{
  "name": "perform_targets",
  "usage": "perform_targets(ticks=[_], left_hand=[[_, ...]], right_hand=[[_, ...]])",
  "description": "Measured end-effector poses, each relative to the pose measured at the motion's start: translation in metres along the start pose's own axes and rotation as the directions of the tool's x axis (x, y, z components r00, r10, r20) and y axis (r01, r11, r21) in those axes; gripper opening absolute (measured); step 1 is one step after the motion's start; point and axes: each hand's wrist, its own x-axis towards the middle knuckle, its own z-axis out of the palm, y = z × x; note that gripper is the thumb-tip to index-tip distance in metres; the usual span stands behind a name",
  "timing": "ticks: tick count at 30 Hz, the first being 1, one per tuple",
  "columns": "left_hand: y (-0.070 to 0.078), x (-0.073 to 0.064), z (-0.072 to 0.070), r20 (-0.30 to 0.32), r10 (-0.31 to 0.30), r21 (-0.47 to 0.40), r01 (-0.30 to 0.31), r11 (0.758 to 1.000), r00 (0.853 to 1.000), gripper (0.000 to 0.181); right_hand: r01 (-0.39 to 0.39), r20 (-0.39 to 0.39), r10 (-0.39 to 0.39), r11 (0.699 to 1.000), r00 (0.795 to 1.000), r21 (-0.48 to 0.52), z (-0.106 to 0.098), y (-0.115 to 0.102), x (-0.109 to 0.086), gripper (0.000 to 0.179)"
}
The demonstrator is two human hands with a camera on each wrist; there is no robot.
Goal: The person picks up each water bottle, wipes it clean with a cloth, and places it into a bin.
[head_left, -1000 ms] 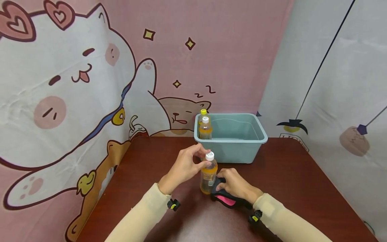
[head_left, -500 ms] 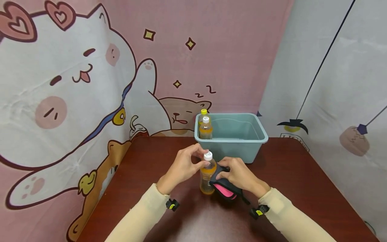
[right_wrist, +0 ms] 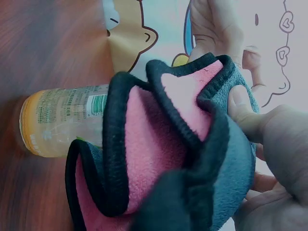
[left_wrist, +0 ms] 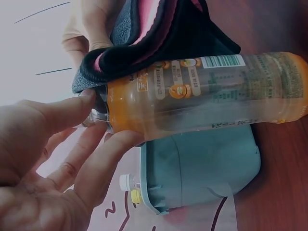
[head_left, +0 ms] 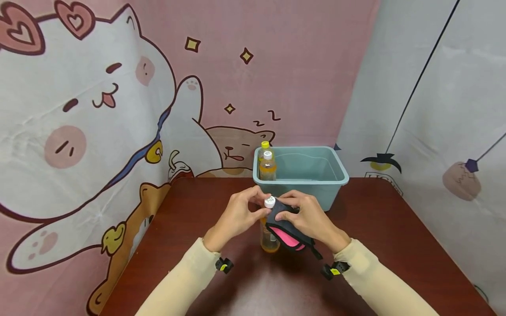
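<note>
A clear plastic bottle (head_left: 270, 243) with a white cap and an orange-printed label stands upright on the table. My left hand (head_left: 237, 213) holds it around the neck, thumb and fingers just below the cap. From the other side, my right hand (head_left: 312, 217) pinches a folded cloth (head_left: 290, 226), dark grey outside, pink inside, with black edging. The cloth laps over the bottle's shoulder and hides part of its body in the head view. In the left wrist view, the cloth's edge reaches the left thumb at the neck.
Behind the hands stands a light-blue plastic bin (head_left: 300, 182). At its left end are a white-capped bottle (head_left: 268, 170) and a yellow-capped bottle (head_left: 265, 145). The dark red-brown table (head_left: 387, 245) meets printed curtains (head_left: 308, 79) at the back and sides.
My right hand has lifted the cloth from low beside the bottle up to its neck, opposite the left hand. The left hand keeps its hold; the bottle's top tilts slightly left.
</note>
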Motion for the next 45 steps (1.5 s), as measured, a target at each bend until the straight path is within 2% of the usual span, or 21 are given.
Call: perform_targets(ticks=[18, 25, 29, 36, 45], left_hand=[[-0.004, -0.001, -0.002, 0.025, 0.016, -0.011, -0.016, 1.000, 1.000, 0.028], [-0.005, -0.001, 0.000, 0.019, 0.006, -0.015, -0.006, 1.000, 1.000, 0.028], [-0.005, -0.001, 0.001, 0.019, 0.005, -0.016, -0.005, 1.000, 1.000, 0.028], [-0.004, -0.002, 0.000, 0.020, -0.001, -0.012, 0.002, 1.000, 1.000, 0.028], [-0.004, 0.000, 0.002, 0.017, 0.008, -0.016, -0.007, 1.000, 1.000, 0.028]], right_hand=[[0.000, 0.029, 0.002, 0.998, 1.000, -0.058, 0.000, -0.004, 0.000, 0.048], [-0.001, 0.052, 0.006, 0.996, 0.999, -0.089, -0.001, 0.003, -0.006, 0.053], [0.004, 0.084, 0.006, 0.994, 0.996, -0.112, 0.005, 0.016, -0.014, 0.047], [0.041, 0.188, -0.010, 0.986, 0.982, -0.163, 0.031, 0.041, -0.024, 0.032], [0.039, 0.277, 0.002, 0.989, 0.961, -0.142, 0.045, 0.053, -0.032, 0.033]])
